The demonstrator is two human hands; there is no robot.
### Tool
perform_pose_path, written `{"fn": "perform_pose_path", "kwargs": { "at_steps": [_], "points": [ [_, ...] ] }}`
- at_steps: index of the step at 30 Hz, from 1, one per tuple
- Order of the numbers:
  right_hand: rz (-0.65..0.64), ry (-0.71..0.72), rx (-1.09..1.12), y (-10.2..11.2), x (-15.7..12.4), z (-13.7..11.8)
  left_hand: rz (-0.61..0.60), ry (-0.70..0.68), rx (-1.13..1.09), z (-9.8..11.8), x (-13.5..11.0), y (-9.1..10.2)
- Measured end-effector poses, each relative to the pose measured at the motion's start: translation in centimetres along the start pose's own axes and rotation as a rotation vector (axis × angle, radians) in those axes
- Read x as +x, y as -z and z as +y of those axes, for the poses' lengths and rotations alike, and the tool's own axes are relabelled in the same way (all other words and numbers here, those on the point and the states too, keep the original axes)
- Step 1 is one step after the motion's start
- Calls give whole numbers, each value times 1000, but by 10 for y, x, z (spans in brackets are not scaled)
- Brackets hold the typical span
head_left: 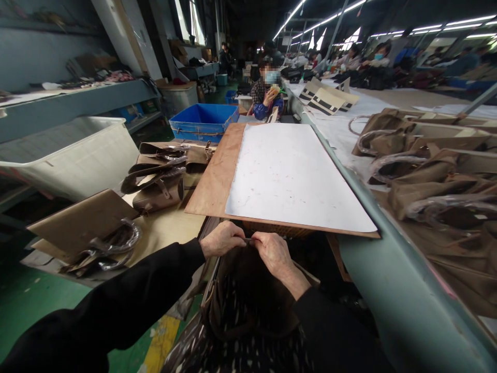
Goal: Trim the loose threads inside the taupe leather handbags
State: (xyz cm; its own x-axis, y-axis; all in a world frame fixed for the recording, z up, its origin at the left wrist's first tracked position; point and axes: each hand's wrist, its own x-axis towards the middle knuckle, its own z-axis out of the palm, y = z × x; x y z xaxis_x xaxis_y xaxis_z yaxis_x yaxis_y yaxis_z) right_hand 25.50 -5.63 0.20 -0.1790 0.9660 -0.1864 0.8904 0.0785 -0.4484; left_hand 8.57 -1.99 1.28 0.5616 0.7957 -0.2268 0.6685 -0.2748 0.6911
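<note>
Over my lap, just below the board's near edge, lies a dark brown handbag (pixel 250 292), partly in shadow. My left hand (pixel 223 239) pinches its upper edge between thumb and fingers. Close beside it, my right hand (pixel 274 255) grips the same edge, the two thumbs nearly meeting. The exact piece of the edge between the fingertips is too small to make out. Beyond the hands, a brown board (pixel 212 178) carries a large white sheet (pixel 297 176) with small marks on it.
Brown handbags with wrapped handles (pixel 438 166) crowd the bench on the right. More bags (pixel 161 178) lie at left, near a pale tub (pixel 73 155). A blue crate (pixel 204 122) stands beyond the board. A masked person (pixel 264 96) sits opposite, holding something up in one hand.
</note>
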Motion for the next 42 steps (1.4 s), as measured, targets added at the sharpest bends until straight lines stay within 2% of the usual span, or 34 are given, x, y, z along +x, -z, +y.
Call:
{"fn": "perform_pose_path", "kwargs": {
  "at_steps": [6,10,14,22,30,42],
  "points": [
    [29,94,13,-2,-2,-2,23,-21,154,7,-1,-3],
    [27,64,-54,-4,-2,-5,4,-54,252,12,1,-3],
    [27,30,-89,-4,-4,-2,-13,-56,230,12,2,-2],
    [8,-109,-78,5,-20,26,-13,-66,195,8,3,-3],
    [31,-170,-105,14,-44,50,-5,-96,170,1,1,-3],
    [38,-215,147,12,-88,89,-51,-80,142,8,3,-1]
  ]
}}
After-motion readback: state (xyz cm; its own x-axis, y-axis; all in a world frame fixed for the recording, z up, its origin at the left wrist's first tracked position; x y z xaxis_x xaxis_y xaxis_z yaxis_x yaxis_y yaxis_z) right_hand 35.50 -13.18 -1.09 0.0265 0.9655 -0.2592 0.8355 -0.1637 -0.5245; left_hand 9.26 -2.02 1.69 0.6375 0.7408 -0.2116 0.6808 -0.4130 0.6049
